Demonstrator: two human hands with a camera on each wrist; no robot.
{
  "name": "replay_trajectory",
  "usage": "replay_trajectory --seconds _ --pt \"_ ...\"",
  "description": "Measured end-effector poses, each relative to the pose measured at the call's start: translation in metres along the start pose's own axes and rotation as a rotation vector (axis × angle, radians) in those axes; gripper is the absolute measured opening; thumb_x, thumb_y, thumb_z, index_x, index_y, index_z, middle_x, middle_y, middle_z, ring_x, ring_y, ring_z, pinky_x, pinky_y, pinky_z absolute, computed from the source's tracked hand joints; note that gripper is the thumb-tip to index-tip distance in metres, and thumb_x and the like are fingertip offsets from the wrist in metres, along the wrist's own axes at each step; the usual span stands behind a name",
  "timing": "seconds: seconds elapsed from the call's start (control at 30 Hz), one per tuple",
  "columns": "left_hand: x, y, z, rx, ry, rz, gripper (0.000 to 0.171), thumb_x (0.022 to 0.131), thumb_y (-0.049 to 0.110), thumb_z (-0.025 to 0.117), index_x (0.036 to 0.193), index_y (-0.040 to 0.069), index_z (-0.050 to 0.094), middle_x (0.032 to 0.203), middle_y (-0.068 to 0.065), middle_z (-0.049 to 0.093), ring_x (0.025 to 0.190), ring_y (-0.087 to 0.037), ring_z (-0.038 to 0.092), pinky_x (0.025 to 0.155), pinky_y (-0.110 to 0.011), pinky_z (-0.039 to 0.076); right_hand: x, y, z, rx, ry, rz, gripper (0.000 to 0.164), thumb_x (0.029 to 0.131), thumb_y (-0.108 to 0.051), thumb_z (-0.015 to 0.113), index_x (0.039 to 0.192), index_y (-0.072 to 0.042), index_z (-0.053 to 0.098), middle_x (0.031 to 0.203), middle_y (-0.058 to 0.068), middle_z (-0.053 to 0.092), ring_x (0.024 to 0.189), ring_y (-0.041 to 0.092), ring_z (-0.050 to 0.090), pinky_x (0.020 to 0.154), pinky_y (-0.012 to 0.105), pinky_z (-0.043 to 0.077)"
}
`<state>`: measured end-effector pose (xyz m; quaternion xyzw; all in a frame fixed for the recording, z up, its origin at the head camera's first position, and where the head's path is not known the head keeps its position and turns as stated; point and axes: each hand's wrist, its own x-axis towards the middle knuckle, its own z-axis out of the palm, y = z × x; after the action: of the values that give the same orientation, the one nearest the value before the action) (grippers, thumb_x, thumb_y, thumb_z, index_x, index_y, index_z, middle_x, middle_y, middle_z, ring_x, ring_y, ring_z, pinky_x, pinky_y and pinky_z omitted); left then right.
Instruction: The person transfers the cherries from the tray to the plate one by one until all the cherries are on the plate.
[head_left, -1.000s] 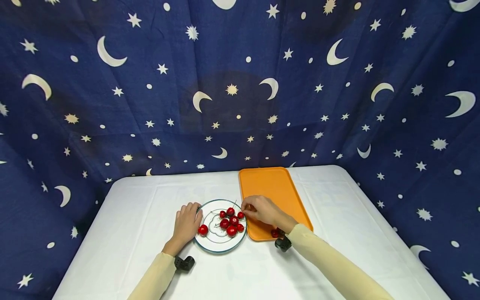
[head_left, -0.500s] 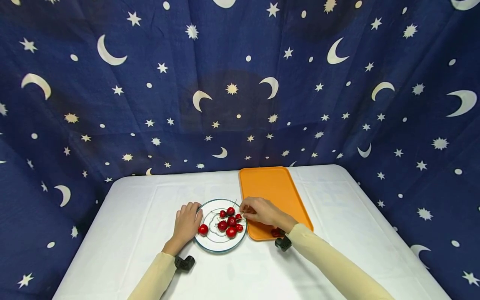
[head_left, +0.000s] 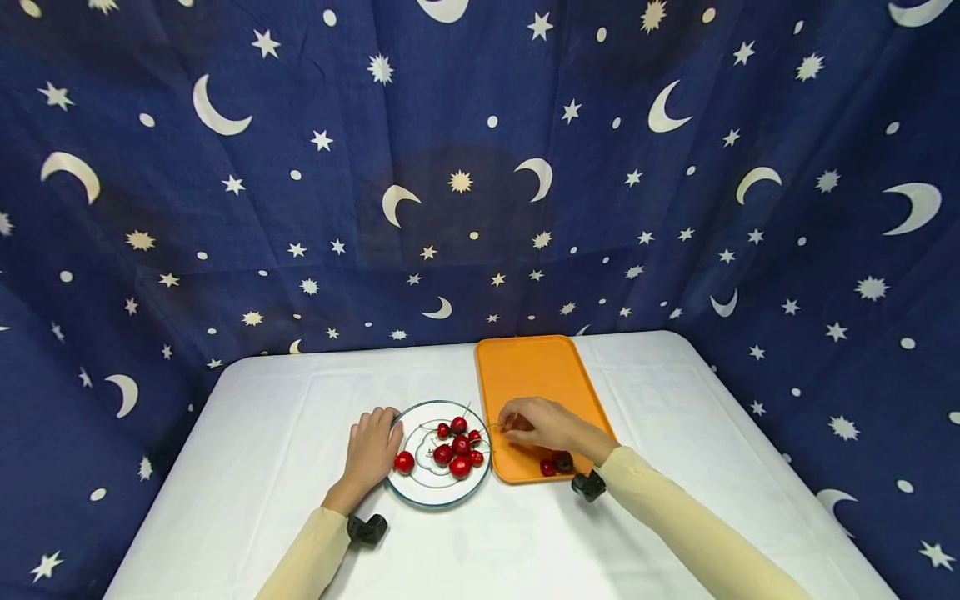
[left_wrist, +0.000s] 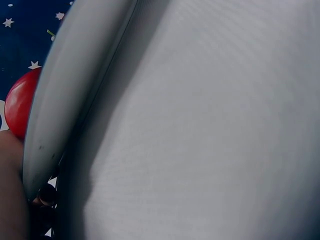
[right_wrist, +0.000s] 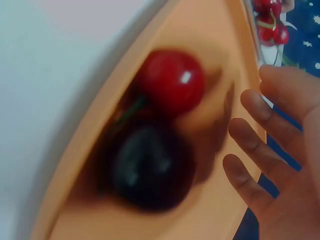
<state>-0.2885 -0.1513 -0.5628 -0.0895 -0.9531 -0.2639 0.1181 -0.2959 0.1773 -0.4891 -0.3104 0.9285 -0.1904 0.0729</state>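
My left hand [head_left: 372,446] holds the left rim of a white, dark-edged plate [head_left: 422,492], its thumb over the edge beside a lone red cherry [head_left: 404,462]. In the left wrist view, the plate's outer wall [left_wrist: 75,100] fills much of the left side. Several stemmed cherries [head_left: 461,444] sit clustered on the plate's right half. Over the orange tray [head_left: 525,358] hovers my right hand [head_left: 543,423], fingers loosely bent, with no cherry visible in it. Below that hand, a bright red cherry [right_wrist: 172,82] and a dark cherry [right_wrist: 152,165] lie in the tray's near corner.
The plate and tray stand side by side on a white-covered table [head_left: 285,433], the tray extending farther back. Behind hangs a blue curtain [head_left: 337,208] with moons and stars. Thin cherry stems [head_left: 467,408] stick out over the plate's edge.
My right hand reached to the plate's right rim, and the cherry cluster shifted slightly left and nearer. That hand then drew back right over the tray, uncovering the dark cherry. My left hand stayed put.
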Motion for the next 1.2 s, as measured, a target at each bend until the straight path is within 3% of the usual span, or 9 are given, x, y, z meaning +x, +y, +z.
replay_trajectory --seconds 0.27,0.5,0.73,0.9,1.2 --pt "0.001 0.000 -0.001 -0.011 0.000 -0.001 0.026 0.106 0.024 0.051 0.119 0.005 0.063 0.103 -0.013 0.061 0.097 -0.029 0.049 0.082 -0.042 0.034 -0.016 0.016 -0.011 0.001 -0.011 -0.022 0.015 0.099 -0.026 0.069 0.110 -0.016 0.070 0.104 -0.003 0.071 0.092 0.014 0.063 0.090 0.032 0.054" --pt "0.000 -0.001 0.000 -0.001 -0.001 0.001 0.026 0.106 0.025 0.051 0.119 0.006 0.063 0.102 -0.011 0.061 0.097 -0.028 0.049 0.081 -0.041 0.034 -0.030 0.027 -0.020 0.104 -0.125 -0.037 0.016 0.100 -0.028 0.067 0.109 -0.015 0.070 0.102 -0.006 0.068 0.089 0.005 0.057 0.087 0.030 0.055" --pt "-0.001 -0.001 0.002 -0.003 -0.005 0.002 0.026 0.106 0.025 0.051 0.119 0.006 0.063 0.102 -0.011 0.060 0.097 -0.027 0.049 0.081 -0.040 0.033 -0.043 0.031 -0.023 0.182 -0.209 -0.063 0.024 0.095 -0.028 0.074 0.113 -0.012 0.071 0.106 0.001 0.071 0.089 0.014 0.061 0.083 0.029 0.055" --pt "-0.001 -0.001 0.002 -0.003 -0.001 0.003 0.026 0.106 0.025 0.051 0.119 0.006 0.063 0.102 -0.011 0.060 0.096 -0.027 0.048 0.080 -0.040 0.033 -0.049 0.032 -0.022 0.197 -0.223 -0.060 0.029 0.091 -0.030 0.078 0.113 -0.012 0.071 0.106 0.004 0.072 0.089 0.023 0.062 0.081 0.029 0.053" --pt "-0.001 0.001 0.000 0.001 0.007 0.009 0.024 0.106 0.023 0.051 0.116 0.006 0.063 0.099 -0.010 0.059 0.094 -0.026 0.048 0.078 -0.039 0.032 -0.052 0.038 -0.018 0.228 -0.228 -0.069 0.031 0.090 -0.030 0.080 0.114 -0.013 0.071 0.111 0.002 0.073 0.095 0.014 0.063 0.089 0.028 0.054"
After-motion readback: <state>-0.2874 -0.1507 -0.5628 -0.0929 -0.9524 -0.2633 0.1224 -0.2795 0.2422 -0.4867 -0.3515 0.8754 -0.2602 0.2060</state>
